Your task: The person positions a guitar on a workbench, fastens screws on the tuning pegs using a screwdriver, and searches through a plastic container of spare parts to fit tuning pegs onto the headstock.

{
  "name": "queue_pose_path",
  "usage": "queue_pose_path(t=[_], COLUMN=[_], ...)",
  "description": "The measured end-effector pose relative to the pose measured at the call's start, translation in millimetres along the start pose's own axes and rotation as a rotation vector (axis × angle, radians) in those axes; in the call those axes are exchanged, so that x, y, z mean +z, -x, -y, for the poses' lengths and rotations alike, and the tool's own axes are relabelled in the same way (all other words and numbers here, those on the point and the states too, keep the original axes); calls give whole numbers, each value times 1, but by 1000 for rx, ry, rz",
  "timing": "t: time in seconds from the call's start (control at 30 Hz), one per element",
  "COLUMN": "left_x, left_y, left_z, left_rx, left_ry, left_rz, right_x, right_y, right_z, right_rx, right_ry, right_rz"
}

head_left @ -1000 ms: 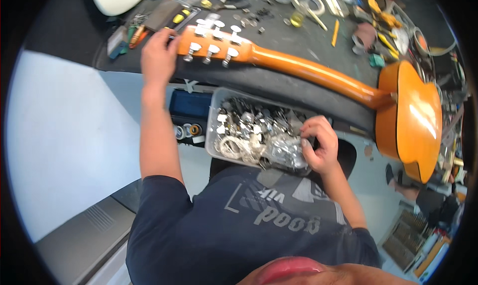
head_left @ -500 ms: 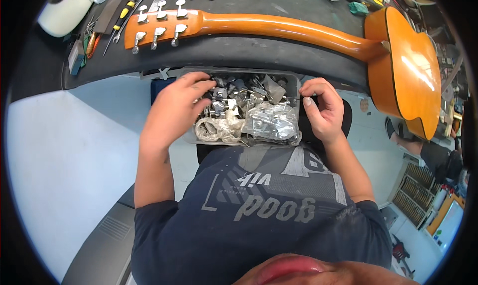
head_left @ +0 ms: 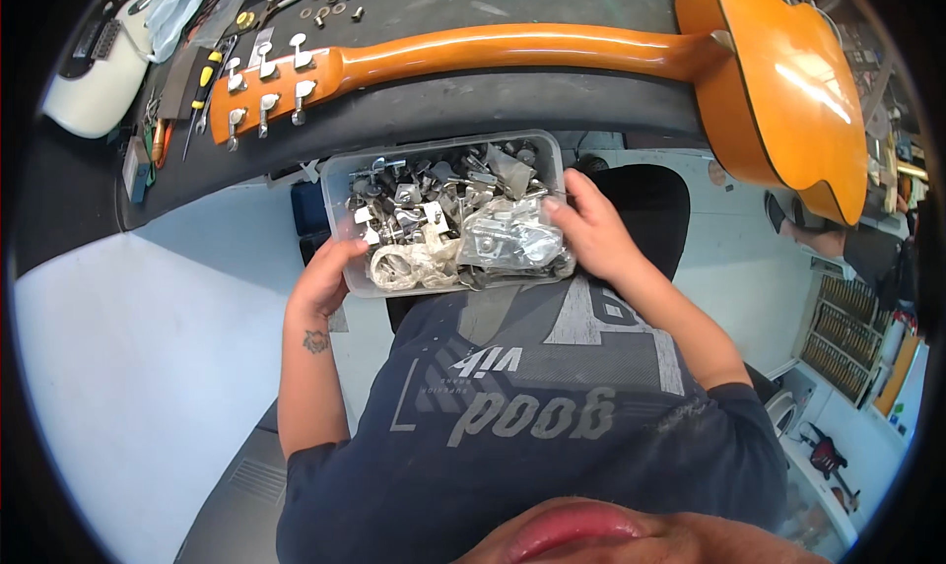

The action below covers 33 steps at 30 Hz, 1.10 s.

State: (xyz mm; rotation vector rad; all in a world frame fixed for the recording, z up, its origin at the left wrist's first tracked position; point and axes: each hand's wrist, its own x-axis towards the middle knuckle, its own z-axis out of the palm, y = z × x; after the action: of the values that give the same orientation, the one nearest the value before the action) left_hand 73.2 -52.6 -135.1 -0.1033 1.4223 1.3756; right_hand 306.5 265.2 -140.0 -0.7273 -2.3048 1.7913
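Note:
A clear plastic box [head_left: 340,175] full of several metal tuner parts and small plastic bags rests on my lap. My left hand [head_left: 323,280] grips its near left corner. My right hand [head_left: 591,231] holds the box's right side, fingers over the rim touching a clear bag of parts [head_left: 512,239]. Beyond the box an orange guitar [head_left: 788,81] lies face down on a dark bench mat [head_left: 443,116], its headstock [head_left: 271,86] with silver tuners pointing left.
Screwdrivers and small tools [head_left: 202,81] lie left of the headstock, beside a white guitar body [head_left: 94,66]. Loose washers [head_left: 335,2] sit on the mat. A black chair seat [head_left: 650,195] is under me. Shelves with parts [head_left: 847,337] stand at the right.
My left hand left the headstock, dug in the box, and now grips its left corner. My right hand shifted to the right side. The view tilted down toward my lap.

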Motion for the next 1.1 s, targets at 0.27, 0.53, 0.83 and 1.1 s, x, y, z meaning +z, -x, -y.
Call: queue_pose_path(t=[0.27,0.53,0.83,1.1], left_x=[-33,-66,-75,-67], left_y=[31,93,-13,-156], left_z=[39,104,190,217], left_rx=[91,49,87,65], left_ry=[24,243,576,697], left_rz=[-4,-256,-442,-395], right_x=[16,98,-22,-68], right_y=[-3,-45,-16,-47], right_z=[68,40,83,82], right_rx=[-54,-102,-481,-683], right_ry=[274,178,386,736], right_rz=[187,446,-32,-248])
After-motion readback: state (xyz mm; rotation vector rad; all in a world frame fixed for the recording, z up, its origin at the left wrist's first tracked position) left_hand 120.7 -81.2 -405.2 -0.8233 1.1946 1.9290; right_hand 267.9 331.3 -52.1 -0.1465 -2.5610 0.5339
